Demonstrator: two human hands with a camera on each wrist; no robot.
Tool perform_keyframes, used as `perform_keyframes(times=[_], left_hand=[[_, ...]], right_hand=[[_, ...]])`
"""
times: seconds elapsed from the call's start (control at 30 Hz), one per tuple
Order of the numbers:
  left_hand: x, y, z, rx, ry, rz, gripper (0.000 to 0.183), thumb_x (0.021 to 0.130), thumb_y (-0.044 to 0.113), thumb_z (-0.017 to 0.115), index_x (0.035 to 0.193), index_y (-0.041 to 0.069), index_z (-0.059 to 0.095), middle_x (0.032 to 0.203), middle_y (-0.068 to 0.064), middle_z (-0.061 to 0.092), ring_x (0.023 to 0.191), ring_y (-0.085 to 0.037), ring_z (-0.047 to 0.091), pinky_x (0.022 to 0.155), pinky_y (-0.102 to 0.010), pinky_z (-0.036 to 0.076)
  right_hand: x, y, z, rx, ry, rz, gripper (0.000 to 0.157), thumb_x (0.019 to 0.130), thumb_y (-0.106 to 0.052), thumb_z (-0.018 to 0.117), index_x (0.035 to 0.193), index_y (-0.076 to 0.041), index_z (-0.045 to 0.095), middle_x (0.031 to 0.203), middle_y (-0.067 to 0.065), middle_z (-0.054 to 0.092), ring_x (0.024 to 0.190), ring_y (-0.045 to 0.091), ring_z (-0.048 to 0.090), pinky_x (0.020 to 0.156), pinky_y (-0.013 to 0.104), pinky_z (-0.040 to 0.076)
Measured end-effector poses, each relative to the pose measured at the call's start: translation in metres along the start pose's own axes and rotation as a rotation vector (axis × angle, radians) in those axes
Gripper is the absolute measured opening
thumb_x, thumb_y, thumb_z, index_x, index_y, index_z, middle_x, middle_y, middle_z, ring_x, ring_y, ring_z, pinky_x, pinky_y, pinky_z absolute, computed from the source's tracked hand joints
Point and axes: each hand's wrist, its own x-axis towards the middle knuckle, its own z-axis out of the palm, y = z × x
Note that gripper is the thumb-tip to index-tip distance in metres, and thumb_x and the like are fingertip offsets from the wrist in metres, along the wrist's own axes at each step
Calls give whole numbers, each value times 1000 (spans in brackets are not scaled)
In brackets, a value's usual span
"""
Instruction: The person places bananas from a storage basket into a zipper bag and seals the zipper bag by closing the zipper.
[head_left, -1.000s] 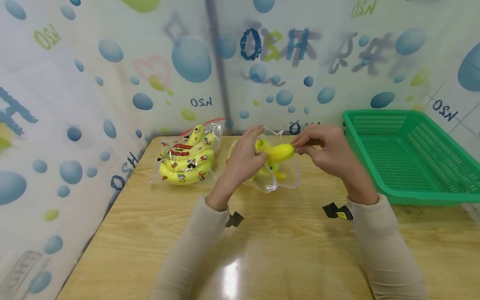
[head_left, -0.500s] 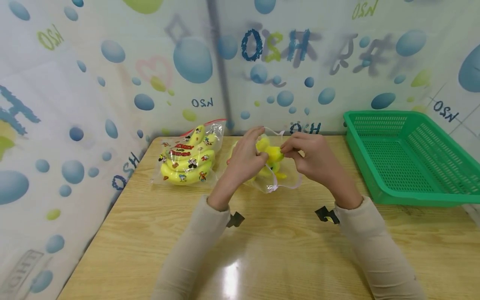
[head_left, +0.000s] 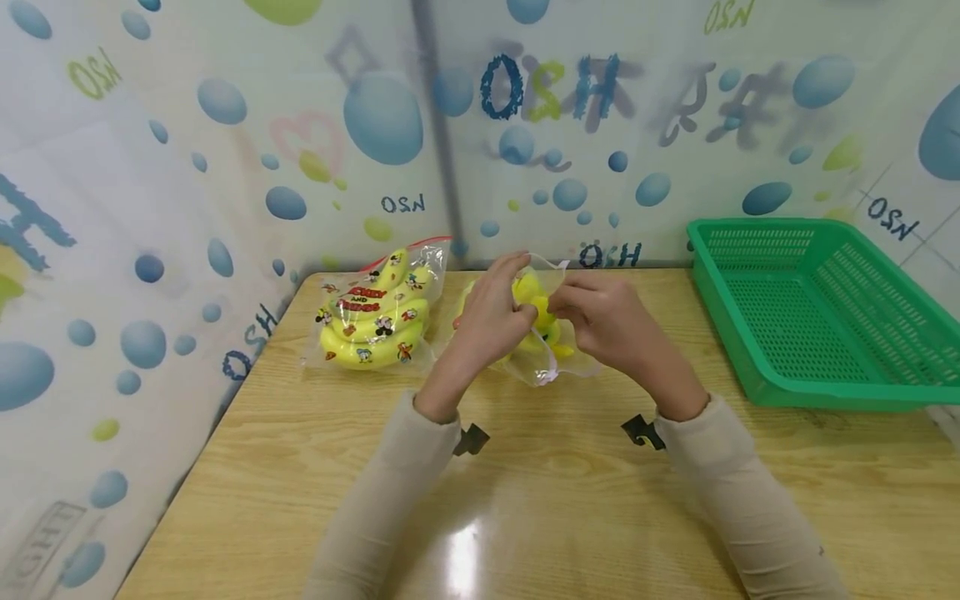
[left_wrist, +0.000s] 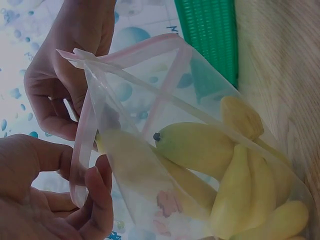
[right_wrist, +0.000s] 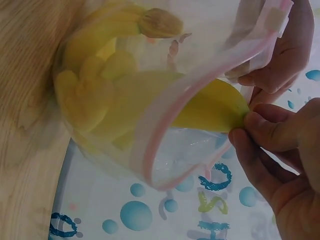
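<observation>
A clear zip bag [left_wrist: 150,95] with a pale pink zip stands open on the table between my hands. My left hand [head_left: 491,312] grips its mouth, fingers and thumb curled at the zip edge. My right hand [head_left: 611,321] pinches the end of a banana [right_wrist: 215,107] between thumb and fingertips. Most of that banana lies inside the bag; its pinched end is at the mouth. Deeper in the bag are several other yellow pieces, among them a plump one with a dark tip [left_wrist: 195,147] and a small bunch [left_wrist: 245,190].
To the left stands a zip bag with cartoon prints [head_left: 371,325] and a red zip, full of bananas. A green plastic basket [head_left: 813,387] is at the right. A patterned cloth [head_left: 465,142] rises behind the wooden table [head_left: 525,500].
My right hand has moved left, pushing the banana from outside the bag's mouth into it. My left hand has stayed at the bag's edge.
</observation>
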Motion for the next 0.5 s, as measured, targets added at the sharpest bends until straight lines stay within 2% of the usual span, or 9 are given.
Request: perform_keyframes(times=[0.17, 0.3, 0.5], left_hand=[[0, 0, 1, -1, 1, 2, 67, 89, -4, 60, 154, 4, 45, 162, -8, 43, 55, -16, 46, 60, -29, 41], [0, 0, 1, 6, 7, 10, 67, 89, -4, 59, 154, 4, 46, 162, -8, 44, 53, -14, 44, 60, -28, 40], [0, 1, 3, 5, 29, 33, 67, 87, -6, 58, 153, 2, 46, 161, -9, 44, 50, -12, 39, 52, -24, 33]], right_hand=[[-1, -1, 3, -12, 0, 5, 13, 85, 12, 74, 86, -1, 76, 84, 9, 71, 72, 22, 69, 65, 34, 59], [1, -4, 4, -23, -34, 30, 13, 86, 11, 74, 91, -1, 76, 88, 9, 72, 77, 22, 69, 69, 34, 60], [2, -7, 4, 94, -161, 171, 18, 85, 7, 77, 100, -3, 73, 94, 10, 75, 77, 19, 71, 70, 36, 61]])
